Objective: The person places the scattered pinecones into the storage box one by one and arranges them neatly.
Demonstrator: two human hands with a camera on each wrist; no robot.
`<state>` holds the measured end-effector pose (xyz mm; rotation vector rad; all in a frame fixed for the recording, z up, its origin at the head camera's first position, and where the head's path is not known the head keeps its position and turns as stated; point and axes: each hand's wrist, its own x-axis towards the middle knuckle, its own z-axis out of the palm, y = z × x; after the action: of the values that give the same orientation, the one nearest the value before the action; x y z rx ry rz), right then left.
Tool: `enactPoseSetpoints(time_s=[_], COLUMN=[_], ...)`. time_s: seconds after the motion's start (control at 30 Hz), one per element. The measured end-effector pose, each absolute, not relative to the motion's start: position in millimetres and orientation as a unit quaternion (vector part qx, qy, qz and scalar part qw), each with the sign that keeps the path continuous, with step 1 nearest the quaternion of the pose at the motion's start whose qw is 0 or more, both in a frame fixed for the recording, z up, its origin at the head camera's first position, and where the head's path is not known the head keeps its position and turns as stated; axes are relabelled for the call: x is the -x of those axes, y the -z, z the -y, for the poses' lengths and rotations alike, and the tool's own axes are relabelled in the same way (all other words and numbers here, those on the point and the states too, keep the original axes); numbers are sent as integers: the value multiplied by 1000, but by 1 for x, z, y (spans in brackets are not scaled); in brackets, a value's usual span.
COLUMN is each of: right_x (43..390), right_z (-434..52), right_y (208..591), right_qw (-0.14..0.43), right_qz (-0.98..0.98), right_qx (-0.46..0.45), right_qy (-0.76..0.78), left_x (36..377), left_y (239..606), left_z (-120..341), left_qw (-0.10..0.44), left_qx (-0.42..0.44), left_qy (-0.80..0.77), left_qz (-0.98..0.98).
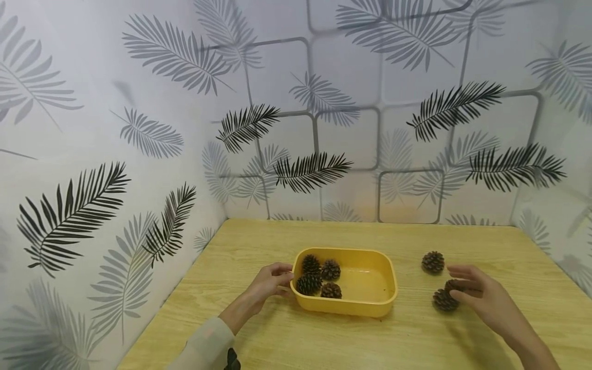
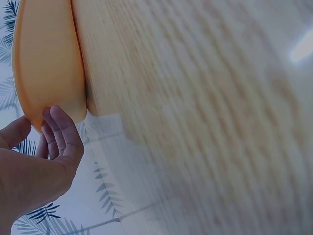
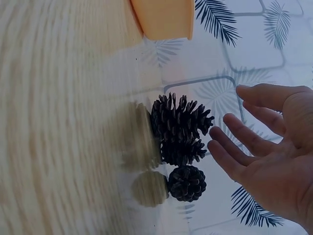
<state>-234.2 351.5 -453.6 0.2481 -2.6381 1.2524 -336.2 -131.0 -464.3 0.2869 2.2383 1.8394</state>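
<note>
A yellow plastic bin sits on the table with several brown pine cones grouped at its left end. My left hand is at that end, fingertips against the outer wall and thumb right by the rim. Right of the bin lie three loose pine cones. One pine cone stands apart at the back, and another pine cone lies nearer. My right hand hovers beside them, partly covering the third pine cone. Its fingers are spread and hold nothing, close to the cones.
The light wood-grain table runs back to a wall with a leaf pattern. A similar patterned side wall borders the table on the left.
</note>
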Motion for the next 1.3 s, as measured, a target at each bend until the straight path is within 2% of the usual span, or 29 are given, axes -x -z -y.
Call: enactPoseSetpoints(time_s=[0.3,1.0,1.3], right_x=[234,243,244], right_z=[-355,-348,-347], right_y=[457,472,476], right_qw=[66,61,26], right_qz=[897,919,906], right_qx=[-83,-121,-128], right_qy=[-429,-371,-403], left_x=[336,336,338], left_y=[463,465,466], left_z=[131,131,132], left_qw=[115,113,117], left_qx=[-96,-91,-93], left_qy=[-628,-631,-635], left_qz=[-764,-762,-758])
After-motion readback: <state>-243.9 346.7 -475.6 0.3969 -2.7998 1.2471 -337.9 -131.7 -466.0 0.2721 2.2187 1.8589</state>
